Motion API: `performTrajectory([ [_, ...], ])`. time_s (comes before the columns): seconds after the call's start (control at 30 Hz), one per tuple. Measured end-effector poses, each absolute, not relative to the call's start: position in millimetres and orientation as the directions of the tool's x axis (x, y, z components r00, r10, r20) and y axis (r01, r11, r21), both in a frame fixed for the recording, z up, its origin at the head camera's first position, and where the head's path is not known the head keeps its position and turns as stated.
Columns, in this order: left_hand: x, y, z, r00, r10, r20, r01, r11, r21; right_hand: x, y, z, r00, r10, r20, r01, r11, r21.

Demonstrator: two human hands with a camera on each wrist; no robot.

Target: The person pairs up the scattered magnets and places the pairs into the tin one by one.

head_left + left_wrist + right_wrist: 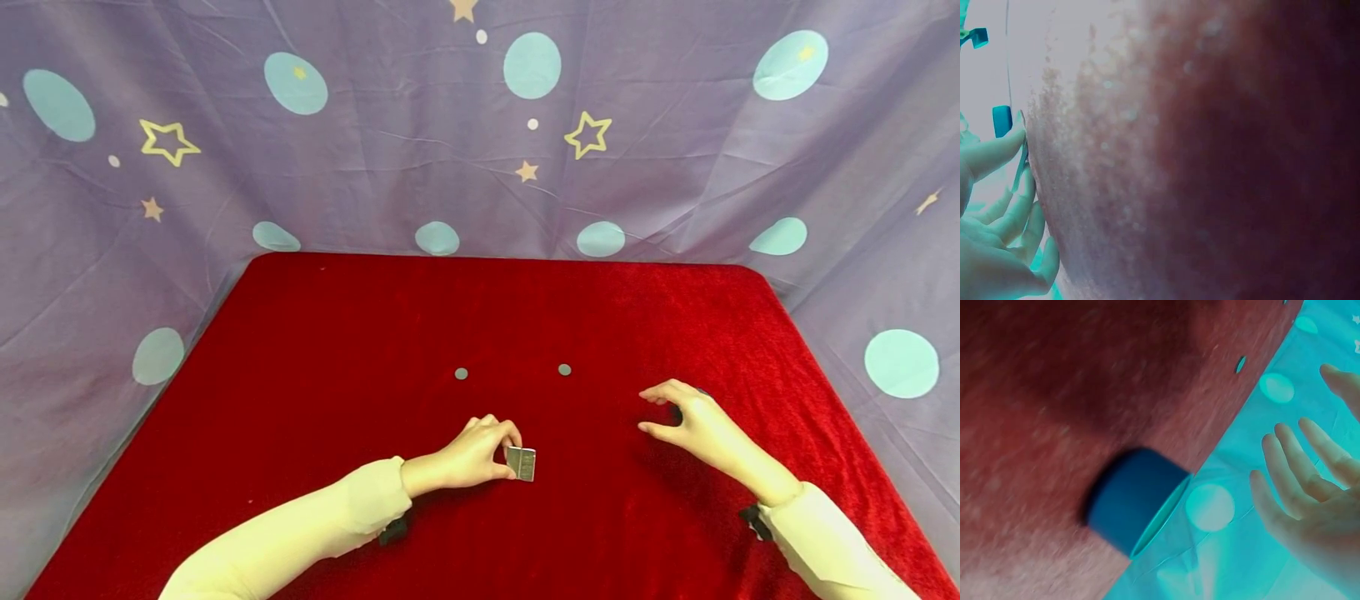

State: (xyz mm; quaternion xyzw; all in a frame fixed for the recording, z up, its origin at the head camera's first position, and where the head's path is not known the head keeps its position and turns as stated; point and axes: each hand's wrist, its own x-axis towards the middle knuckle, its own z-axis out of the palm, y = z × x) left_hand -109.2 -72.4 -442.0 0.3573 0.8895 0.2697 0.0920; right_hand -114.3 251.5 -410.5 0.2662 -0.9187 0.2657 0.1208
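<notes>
My left hand point(474, 454) pinches a small, flat, rectangular grey-green piece point(522, 465) with a pale line across it, between thumb and fingertips, at the red cloth. In the left wrist view only a thin edge of that piece point(1020, 165) shows by the fingers. Over the right side of the cloth, my right hand point(701, 425) has its fingers spread from the thumb with nothing between them. A dark blue cylinder point(1137, 503) with a lighter end face stands on the cloth near it; the head view has it mostly hidden behind the hand.
Two small grey discs, a left one point(461, 374) and a right one point(565, 370), lie on the cloth beyond the hands. A red velvet cloth point(360, 333) covers the table. Purple curtains point(390, 150) with dots and stars hang behind it and at both sides.
</notes>
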Motion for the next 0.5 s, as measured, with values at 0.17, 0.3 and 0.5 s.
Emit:
performTrajectory([
  [0.17, -109.9, -72.4, -442.2, -0.742, 0.671, -0.004, 0.539, 0.599, 0.592, -113.8, 262.5, -409.6, -0.844, -0.375, 0.382, -0.522, 0.739, -0.427],
  [0.3, -110.3, -73.0, -442.7, -0.746, 0.666, -0.028, 0.5, 0.587, 0.636, -112.8, 271.3, -408.8, -0.85, -0.345, 0.397, -0.505, 0.745, -0.435],
  [0.5, -113.0, -75.8, -445.3, -0.74, 0.671, -0.055, 0.455, 0.559, 0.694, -112.3, 284.0, -410.2, -0.851, -0.311, 0.422, -0.493, 0.748, -0.444],
])
